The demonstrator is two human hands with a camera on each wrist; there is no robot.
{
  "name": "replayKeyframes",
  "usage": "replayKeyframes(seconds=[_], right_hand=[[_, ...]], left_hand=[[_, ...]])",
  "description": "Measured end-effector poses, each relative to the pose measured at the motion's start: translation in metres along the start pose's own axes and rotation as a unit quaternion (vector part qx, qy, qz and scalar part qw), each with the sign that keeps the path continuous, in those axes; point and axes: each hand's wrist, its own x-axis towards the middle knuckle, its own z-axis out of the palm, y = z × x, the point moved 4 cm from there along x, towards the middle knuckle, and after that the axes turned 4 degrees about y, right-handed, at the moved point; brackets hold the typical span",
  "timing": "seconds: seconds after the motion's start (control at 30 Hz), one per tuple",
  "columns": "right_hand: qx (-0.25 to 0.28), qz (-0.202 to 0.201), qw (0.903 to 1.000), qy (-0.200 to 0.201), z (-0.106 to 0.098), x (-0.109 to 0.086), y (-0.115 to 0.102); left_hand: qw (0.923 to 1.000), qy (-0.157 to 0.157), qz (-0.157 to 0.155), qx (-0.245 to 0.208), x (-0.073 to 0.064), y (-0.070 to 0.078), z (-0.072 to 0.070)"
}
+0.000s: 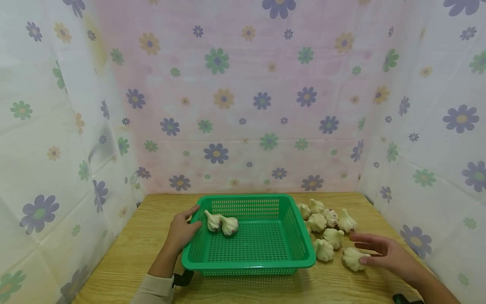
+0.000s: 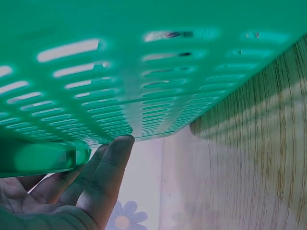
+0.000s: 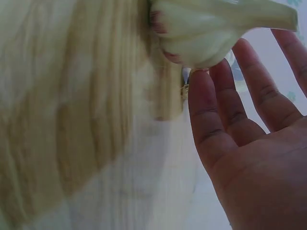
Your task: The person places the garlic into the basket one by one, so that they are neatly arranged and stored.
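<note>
Left hand: (image 1: 181, 231) at the basket's left rim; thumb over the edge, fingers outside, so I read it as gripping the rim. From my left wrist feed the fingers lie fairly straight under the lip, by the slotted wall.
Right hand: (image 1: 387, 255) fingers spread and extended, not curled round anything. In my head feed the thumb tip overlaps the near bulb's right edge; I can't tell how firmly it touches.
Near bulb: (image 1: 352, 258) pale garlic on the table, right of the basket, just beside the right hand. My right wrist feed shows a bulb with a long stem and purplish patches, fingertips close against its edge.
Green basket: (image 1: 248, 266) rectangular plastic, slotted walls, mesh floor, upright in the middle of the table.
Garlic in basket: two bulbs, left one (image 1: 213, 221) with its stem up toward the back left, right one (image 1: 229, 226) just beside it; both in the left part, near the left wall.
Garlic pile: (image 1: 324, 250) loose cluster along the basket's right side, some touching, a couple partly hidden from me by the rim.
Table: (image 1: 125, 253) light wood grain.
Backdrop cloth: (image 1: 243, 84) pinkish behind, whiter at the sides, printed with purple, green and orange flowers.
Left sleeve: (image 1: 153, 289) beige, with a black wrist piece (image 1: 184, 278) beside it.
</note>
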Motion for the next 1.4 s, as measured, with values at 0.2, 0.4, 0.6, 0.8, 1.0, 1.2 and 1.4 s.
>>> replayKeyframes(seconds=[0.2,0.4,0.6,0.8,1.0,1.2,1.4], right_hand=[[-0.006,0.004,1.0,0.004,0.003,0.0,0.004],[-0.035,0.018,0.9991,0.014,0.002,0.001,0.015],[-0.03,0.017,0.9994,0.003,0.003,0.002,0.019],[-0.032,0.011,0.9994,0.009,0.001,0.001,0.017],[-0.039,0.016,0.9988,0.023,-0.001,0.001,0.013],[-0.043,0.018,0.9983,0.034,-0.003,0.001,0.008],[-0.071,0.029,0.9954,0.057,-0.006,0.002,0.003]], left_hand=[[1.0,-0.003,0.0,-0.007,0.0,0.0,0.0],[0.9999,-0.006,0.002,-0.009,0.0,0.0,0.0],[0.9999,-0.007,0.004,-0.011,0.0,0.0,0.0],[0.9999,-0.006,0.004,-0.013,-0.001,0.001,0.0],[0.9999,-0.005,0.002,-0.013,-0.001,0.0,0.0],[0.9999,-0.003,0.0,-0.015,-0.001,-0.001,0.0],[0.9999,-0.004,-0.001,-0.013,0.0,0.0,0.0]])
